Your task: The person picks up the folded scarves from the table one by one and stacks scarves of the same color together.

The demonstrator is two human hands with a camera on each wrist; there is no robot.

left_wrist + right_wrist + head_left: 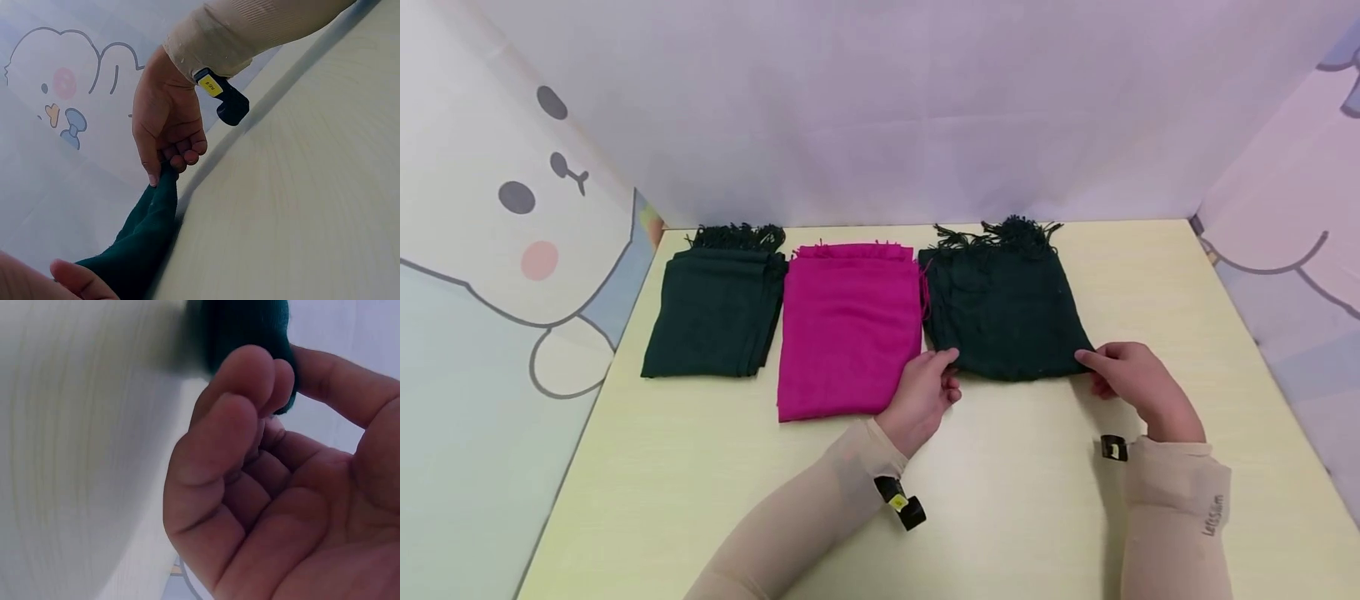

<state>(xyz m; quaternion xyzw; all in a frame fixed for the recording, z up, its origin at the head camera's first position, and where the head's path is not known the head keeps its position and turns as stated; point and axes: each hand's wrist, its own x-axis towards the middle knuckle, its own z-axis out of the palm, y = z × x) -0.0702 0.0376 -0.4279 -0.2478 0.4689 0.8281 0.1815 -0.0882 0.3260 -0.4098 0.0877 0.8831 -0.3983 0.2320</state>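
A dark green fringed scarf [1000,312] lies folded at the right of the row, its tassels toward the back wall. My left hand [921,396] pinches its near left corner between thumb and fingers. At the near right corner, my right hand [1138,383] grips the cloth the same way. The left wrist view catches the right hand [169,119] across the raised near edge of the green cloth [144,244]. Up close in the right wrist view, curled fingers [219,437] and the thumb meet at the cloth [244,331].
A folded magenta scarf [850,333] lies in the middle, beside the left hand. Left of it is another folded dark green scarf [715,312] with tassels. All rest on a pale wooden table [1015,500], with a white curtain-like backdrop [925,117] behind and cartoon-printed panels at both sides.
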